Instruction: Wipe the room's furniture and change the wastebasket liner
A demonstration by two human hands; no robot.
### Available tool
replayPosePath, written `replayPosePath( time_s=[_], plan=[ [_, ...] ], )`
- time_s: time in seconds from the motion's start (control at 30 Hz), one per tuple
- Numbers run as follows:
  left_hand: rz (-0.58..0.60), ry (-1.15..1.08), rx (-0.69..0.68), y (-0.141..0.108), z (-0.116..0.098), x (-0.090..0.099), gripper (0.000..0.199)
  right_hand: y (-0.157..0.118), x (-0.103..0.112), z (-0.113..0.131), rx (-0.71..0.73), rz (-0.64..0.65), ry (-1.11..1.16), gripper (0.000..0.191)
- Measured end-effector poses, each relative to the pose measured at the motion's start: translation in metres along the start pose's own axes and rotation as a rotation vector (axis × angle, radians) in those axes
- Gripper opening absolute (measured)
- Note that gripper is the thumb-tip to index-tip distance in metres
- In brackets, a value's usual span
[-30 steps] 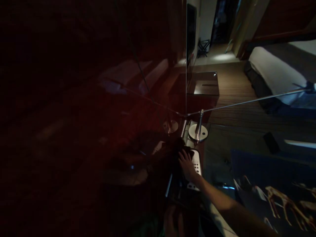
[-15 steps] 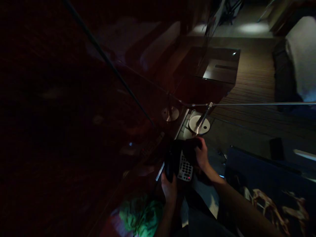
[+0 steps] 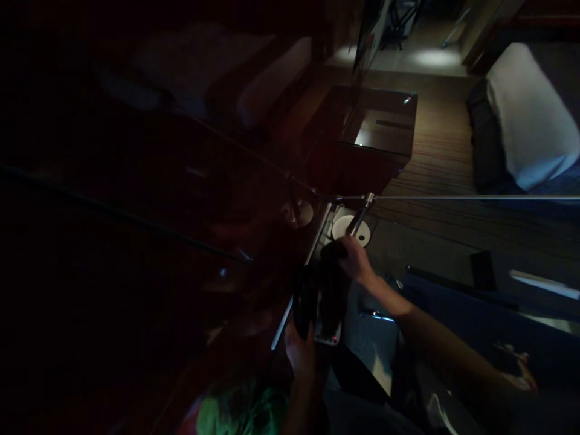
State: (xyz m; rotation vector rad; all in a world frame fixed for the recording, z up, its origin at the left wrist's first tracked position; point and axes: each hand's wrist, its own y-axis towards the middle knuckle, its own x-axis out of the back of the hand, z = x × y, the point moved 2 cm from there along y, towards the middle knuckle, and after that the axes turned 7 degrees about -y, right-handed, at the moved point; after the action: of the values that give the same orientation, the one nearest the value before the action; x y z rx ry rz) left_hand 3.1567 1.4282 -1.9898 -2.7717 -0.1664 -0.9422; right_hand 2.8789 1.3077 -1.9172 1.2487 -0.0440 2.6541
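A desk telephone (image 3: 336,340) with a red light sits below my hands, its keypad mostly covered. My left hand (image 3: 299,350) grips the lower end of a long black handset-like thing (image 3: 303,311) at the phone's left side. In my right hand (image 3: 356,260) is a dark, soft-looking piece, perhaps cloth (image 3: 334,251), which hangs over the keypad. Its exact kind is lost in the dark. Just beyond my right hand stands a round pale lamp base (image 3: 342,226) with a metal stem (image 3: 360,215).
A glossy dark wall panel (image 3: 136,241) on the left mirrors the room. Bright green cloth (image 3: 263,414) lies at the bottom. To the right are a dark blue surface (image 3: 457,308) and a white-covered bed or seat (image 3: 534,121). A dark cabinet (image 3: 385,121) stands further back.
The dark piece in my right hand now covers most of the keypad, which showed before. My right hand has shifted up and left toward the lamp base. The view has turned slightly.
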Motion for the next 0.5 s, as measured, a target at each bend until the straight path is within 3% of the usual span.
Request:
replayPosePath(
  time_s=[0.07, 0.13, 0.2, 0.27, 0.37, 0.43, 0.5],
  plan=[
    [0.031, 0.075, -0.069, 0.016, -0.013, -0.012, 0.067, 0.063, -0.001, -0.003, 0.007, 0.077, -0.28, 0.062],
    [0.047, 0.15, -0.118, 0.028, -0.021, -0.02, 0.07, 0.09, -0.025, -0.006, 0.004, 0.192, -0.425, 0.073],
    [0.077, 0.149, -0.117, 0.038, -0.023, -0.023, 0.069, 0.085, -0.051, -0.012, 0.026, 0.262, -0.44, 0.07],
    [0.128, 0.082, -0.062, 0.046, -0.019, -0.022, 0.063, 0.068, -0.066, -0.023, 0.089, 0.29, -0.417, 0.054],
    [0.245, -0.014, 0.129, 0.049, -0.013, -0.017, 0.06, 0.054, -0.062, -0.044, 0.14, 0.319, -0.37, 0.046],
    [0.329, -0.088, 0.242, 0.037, -0.015, -0.018, 0.075, 0.06, -0.054, -0.048, 0.099, 0.307, -0.344, 0.046],
    [0.326, -0.176, 0.276, 0.013, -0.023, -0.028, 0.094, 0.068, -0.056, -0.038, 0.008, 0.271, -0.321, 0.048]
  ],
)
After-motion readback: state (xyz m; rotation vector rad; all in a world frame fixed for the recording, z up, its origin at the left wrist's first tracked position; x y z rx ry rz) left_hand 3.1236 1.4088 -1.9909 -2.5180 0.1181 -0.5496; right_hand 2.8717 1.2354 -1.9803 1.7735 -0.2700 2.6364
